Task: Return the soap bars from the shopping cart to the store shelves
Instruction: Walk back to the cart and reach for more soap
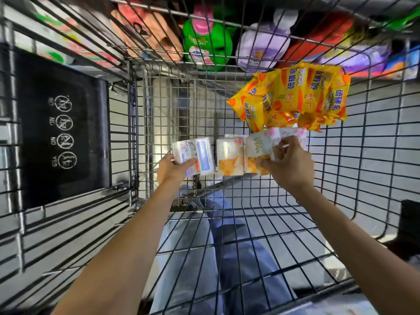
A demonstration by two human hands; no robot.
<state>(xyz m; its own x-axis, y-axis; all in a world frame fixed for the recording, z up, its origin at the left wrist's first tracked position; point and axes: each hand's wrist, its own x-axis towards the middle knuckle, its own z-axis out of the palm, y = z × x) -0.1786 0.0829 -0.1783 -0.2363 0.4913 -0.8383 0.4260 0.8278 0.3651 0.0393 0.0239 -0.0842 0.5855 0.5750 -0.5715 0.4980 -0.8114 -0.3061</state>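
Both my arms reach down into the wire shopping cart. My left hand grips a white-and-blue soap pack at its near end. My right hand pinches a white-and-orange wrapped soap pack. Between them lies another white-and-orange soap pack, touching the one in my right hand. Just beyond, several yellow-and-orange soap packs lie in a pile on the cart floor.
A black child-seat flap with warning icons stands at the cart's left. Beyond the cart's far wall lie bagged goods: a green pouch, a purple pouch and a red pack. Legs in blue jeans show under the wire floor.
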